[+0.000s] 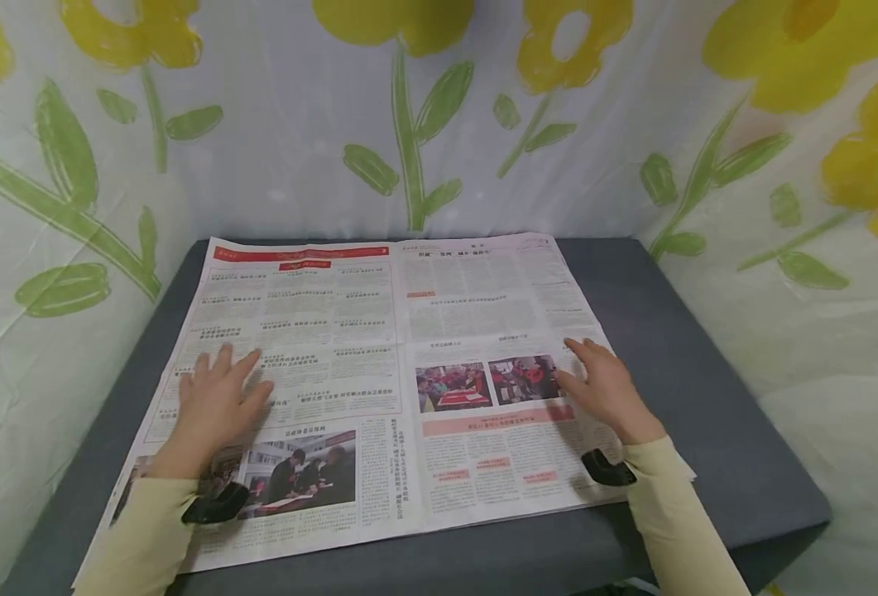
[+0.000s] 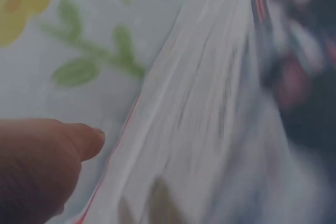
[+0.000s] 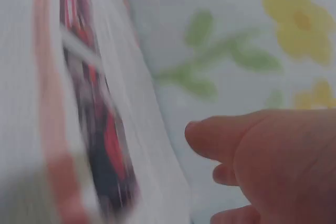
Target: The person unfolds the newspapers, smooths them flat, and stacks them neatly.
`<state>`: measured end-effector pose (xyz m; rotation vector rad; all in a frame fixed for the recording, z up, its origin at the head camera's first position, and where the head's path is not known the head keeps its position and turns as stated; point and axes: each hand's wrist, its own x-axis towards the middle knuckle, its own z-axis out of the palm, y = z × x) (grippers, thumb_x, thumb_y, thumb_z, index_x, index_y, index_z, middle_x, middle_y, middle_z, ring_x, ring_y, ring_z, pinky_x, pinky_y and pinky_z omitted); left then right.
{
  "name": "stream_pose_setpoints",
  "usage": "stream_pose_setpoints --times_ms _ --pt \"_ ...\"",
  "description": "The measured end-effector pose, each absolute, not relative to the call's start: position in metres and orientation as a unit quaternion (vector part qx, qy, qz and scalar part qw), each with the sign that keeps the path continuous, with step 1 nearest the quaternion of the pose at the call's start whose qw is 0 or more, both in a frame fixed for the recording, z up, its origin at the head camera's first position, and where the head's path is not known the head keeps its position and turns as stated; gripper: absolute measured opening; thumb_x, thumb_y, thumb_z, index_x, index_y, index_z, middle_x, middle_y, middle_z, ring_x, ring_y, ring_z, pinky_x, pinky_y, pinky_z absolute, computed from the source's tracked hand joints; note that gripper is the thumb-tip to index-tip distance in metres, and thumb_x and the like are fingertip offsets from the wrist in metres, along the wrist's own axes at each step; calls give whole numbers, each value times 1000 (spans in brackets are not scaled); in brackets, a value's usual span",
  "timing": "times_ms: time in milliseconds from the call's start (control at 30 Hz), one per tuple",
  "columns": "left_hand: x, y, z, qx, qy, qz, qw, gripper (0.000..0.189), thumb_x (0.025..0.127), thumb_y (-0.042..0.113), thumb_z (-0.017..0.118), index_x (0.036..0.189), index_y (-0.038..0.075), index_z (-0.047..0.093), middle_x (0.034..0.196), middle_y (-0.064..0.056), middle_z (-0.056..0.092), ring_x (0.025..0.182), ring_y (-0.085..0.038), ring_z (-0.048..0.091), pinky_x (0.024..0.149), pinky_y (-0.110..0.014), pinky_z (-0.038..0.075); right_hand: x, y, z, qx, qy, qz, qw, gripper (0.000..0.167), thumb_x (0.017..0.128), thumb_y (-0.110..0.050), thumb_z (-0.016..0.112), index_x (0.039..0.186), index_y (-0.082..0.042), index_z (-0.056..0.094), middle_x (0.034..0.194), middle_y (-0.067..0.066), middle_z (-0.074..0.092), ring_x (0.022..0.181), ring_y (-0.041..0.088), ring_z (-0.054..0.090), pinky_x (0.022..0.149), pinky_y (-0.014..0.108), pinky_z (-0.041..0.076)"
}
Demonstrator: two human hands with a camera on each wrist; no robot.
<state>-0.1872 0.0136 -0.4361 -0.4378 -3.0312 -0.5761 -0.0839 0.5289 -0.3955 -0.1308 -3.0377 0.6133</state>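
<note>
A newspaper [image 1: 401, 331] lies spread out on the dark grey table, its centre fold running front to back. Over its left page is my left hand [image 1: 218, 406], fingers spread and pointing away from me. My right hand [image 1: 606, 389] is at the right page, beside the printed photos [image 1: 453, 386], with fingers extended toward the far left. Neither hand grips anything. In the left wrist view, the thumb [image 2: 84, 139] shows near the paper's edge; the right wrist view has the thumb [image 3: 215, 136] and parts of other fingers beside the page.
Dark grey cloth covers the table [image 1: 677, 364], showing on both sides of the paper and along the front. A pale curtain [image 1: 275, 124] with yellow flowers and green leaves surrounds the back and sides. Black straps [image 1: 215, 503] sit at both wrists, by cream sleeves.
</note>
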Motion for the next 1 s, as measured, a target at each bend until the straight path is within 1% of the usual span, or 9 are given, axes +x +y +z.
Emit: stream_pose_setpoints --times_ms 67,167,300,400,533,633,800,867,1000 --pt "-199 38 -436 -155 -970 -187 -26 65 102 36 56 153 -1 39 159 -43 18 145 -69 11 109 -84 11 -106 508 -402 -10 -981 194 6 63 101 -25 62 153 4 41 155 39 36 143 58 37 113 70 33" --pt "-211 66 -445 -174 -965 -187 -63 70 103 41 52 157 2 33 163 -40 12 149 -67 5 113 -82 7 -132 482 -420 30 -983 180 -16 66 102 -28 60 157 -1 35 159 37 32 145 58 33 115 70 31" --pt "-218 86 -461 -189 -965 -166 -77 73 103 46 51 159 5 32 165 -36 13 150 -64 5 115 -81 8 -146 466 -448 45 -984 163 -49 70 102 -40 58 160 -9 34 164 32 26 150 58 24 117 73 23" --pt "-223 86 -468 -189 -966 -153 -85 76 101 50 52 160 6 31 166 -33 14 151 -64 6 115 -80 8 -148 468 -457 28 -986 150 -67 73 100 -48 58 159 -12 35 166 28 23 153 56 17 118 75 18" --pt "-230 71 -468 -178 -968 -157 -85 83 99 55 54 161 6 28 167 -31 13 151 -62 3 115 -80 5 -151 484 -452 -9 -986 148 -82 85 95 -59 60 162 -14 31 169 25 17 154 56 10 118 76 14" --pt "-235 55 -469 -163 -968 -169 -90 88 98 60 52 162 6 24 168 -31 9 151 -62 -1 115 -80 2 -153 509 -449 -34 -983 160 -89 94 92 -66 58 164 -14 25 170 25 10 155 56 3 118 77 8" --pt "-240 14 -473 -130 -968 -195 -88 93 99 67 44 162 4 18 166 -34 2 149 -66 -7 113 -81 -3 -144 568 -452 -98 -977 169 -84 99 94 -75 44 164 -10 17 170 28 2 153 58 -5 116 80 -2" --pt "-241 -5 -475 -110 -970 -201 -80 93 100 66 41 162 2 16 165 -37 0 147 -67 -8 112 -81 -4 -137 589 -453 -126 -973 174 -87 100 94 -77 39 165 -10 14 169 29 -2 153 59 -9 114 80 -6" --pt "-240 -29 -476 -84 -973 -201 -71 93 101 65 38 161 -1 13 163 -40 -3 145 -70 -8 111 -82 -5 -130 611 -455 -146 -965 190 -104 104 93 -81 32 165 -11 7 168 29 -11 150 60 -16 113 80 -11"
